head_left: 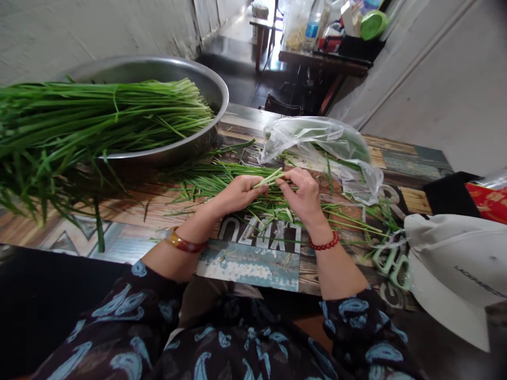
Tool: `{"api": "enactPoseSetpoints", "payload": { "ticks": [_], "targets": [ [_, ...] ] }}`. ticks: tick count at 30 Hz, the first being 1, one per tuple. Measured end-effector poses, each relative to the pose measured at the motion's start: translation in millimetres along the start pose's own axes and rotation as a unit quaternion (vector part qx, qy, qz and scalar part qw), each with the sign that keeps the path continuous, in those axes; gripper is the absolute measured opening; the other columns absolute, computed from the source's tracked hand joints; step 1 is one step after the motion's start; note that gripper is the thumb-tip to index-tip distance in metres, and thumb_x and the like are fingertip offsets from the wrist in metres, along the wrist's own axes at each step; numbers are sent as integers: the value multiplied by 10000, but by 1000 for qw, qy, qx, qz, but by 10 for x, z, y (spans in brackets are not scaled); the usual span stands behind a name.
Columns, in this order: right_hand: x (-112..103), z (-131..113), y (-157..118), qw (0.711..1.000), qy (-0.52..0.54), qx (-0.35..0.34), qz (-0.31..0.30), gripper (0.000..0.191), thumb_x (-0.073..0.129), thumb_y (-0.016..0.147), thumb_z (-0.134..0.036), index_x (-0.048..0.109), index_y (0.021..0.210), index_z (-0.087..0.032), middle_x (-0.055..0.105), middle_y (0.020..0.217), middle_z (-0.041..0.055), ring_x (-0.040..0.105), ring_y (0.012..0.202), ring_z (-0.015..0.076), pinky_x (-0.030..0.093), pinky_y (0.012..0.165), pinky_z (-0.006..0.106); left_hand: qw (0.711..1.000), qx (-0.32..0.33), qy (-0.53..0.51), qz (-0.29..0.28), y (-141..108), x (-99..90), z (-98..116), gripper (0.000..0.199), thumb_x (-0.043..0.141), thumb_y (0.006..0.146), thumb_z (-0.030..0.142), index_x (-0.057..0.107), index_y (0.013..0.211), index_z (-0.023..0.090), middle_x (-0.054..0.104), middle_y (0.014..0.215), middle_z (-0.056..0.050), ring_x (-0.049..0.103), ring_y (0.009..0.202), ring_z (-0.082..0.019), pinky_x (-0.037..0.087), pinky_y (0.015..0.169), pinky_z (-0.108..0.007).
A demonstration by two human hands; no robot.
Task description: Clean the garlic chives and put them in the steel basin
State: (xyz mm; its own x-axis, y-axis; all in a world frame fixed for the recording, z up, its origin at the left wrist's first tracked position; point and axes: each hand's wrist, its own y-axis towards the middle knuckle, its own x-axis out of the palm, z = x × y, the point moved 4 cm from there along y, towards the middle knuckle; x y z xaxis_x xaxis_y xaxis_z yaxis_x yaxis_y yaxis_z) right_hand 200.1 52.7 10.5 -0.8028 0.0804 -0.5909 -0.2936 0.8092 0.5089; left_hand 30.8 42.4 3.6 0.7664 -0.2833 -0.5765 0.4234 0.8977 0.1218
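Observation:
Pale green stems (269, 178) lie between my two hands over the middle of the table. My left hand (242, 194) is closed around them, thumb on top. At their upper end, my right hand (301, 192) pinches the tips with thumb and fingers. Loose green stalks (209, 178) spread on the table under and beside both hands. A large metal bowl (216, 87) at the upper left holds a thick bundle of long green leaves (150, 105), which hang over its left rim. Behind my right hand rests a clear plastic bag (317, 132) with some greens in it.
Scissors with pale green handles (400, 269) lie at the right, next to a white cap (455, 264). A black object and a red package (489, 200) are farther right. Beyond the patterned table (253, 264), another table (325, 60) bears a bottle (312, 26) and a green container (373, 25).

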Motion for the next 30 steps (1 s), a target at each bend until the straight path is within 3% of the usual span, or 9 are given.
{"api": "enactPoseSetpoints", "payload": {
  "ticks": [5,10,16,21,25,30],
  "targets": [
    [47,181,-38,987,59,138,53,247,533,933,-381,644,795,-208,676,768,23,596,719,169,470,717,293,994,21,98,39,15,19,-43,315,490,928,391,557,702,181,524,636,10,450,616,-133,330,600,-240],
    [-189,495,-37,965,84,210,132,373,495,946,-491,665,806,-190,684,732,24,618,689,159,470,681,275,987,13,95,126,0,-83,-78,267,461,949,373,636,871,186,601,725,-14,514,663,-149,370,632,-242],
    [-309,522,-7,984,-7,172,35,242,606,879,-384,730,782,-199,714,719,33,627,695,181,452,674,295,972,-10,12,232,-12,-184,-132,289,429,990,416,565,856,199,558,708,-7,466,577,-121,369,571,-249],
    [-186,368,-17,992,37,100,-66,169,630,849,-302,748,793,-194,744,810,37,646,758,182,475,726,308,946,-30,68,315,-54,-283,-103,193,492,973,313,565,830,206,495,678,11,463,668,-140,385,654,-273],
    [-82,265,-43,984,44,72,-154,122,664,837,-269,752,786,-201,719,781,26,624,732,163,466,686,289,943,-41,76,323,-56,-297,-83,228,528,940,263,484,724,204,431,666,27,400,651,-128,360,649,-273],
    [34,178,-81,976,-9,25,-214,61,729,816,-231,759,861,-202,691,815,32,622,770,171,472,719,304,942,-40,67,327,-61,-296,-54,269,525,931,244,437,680,205,384,646,31,367,631,-121,335,629,-280]
  ]
}}
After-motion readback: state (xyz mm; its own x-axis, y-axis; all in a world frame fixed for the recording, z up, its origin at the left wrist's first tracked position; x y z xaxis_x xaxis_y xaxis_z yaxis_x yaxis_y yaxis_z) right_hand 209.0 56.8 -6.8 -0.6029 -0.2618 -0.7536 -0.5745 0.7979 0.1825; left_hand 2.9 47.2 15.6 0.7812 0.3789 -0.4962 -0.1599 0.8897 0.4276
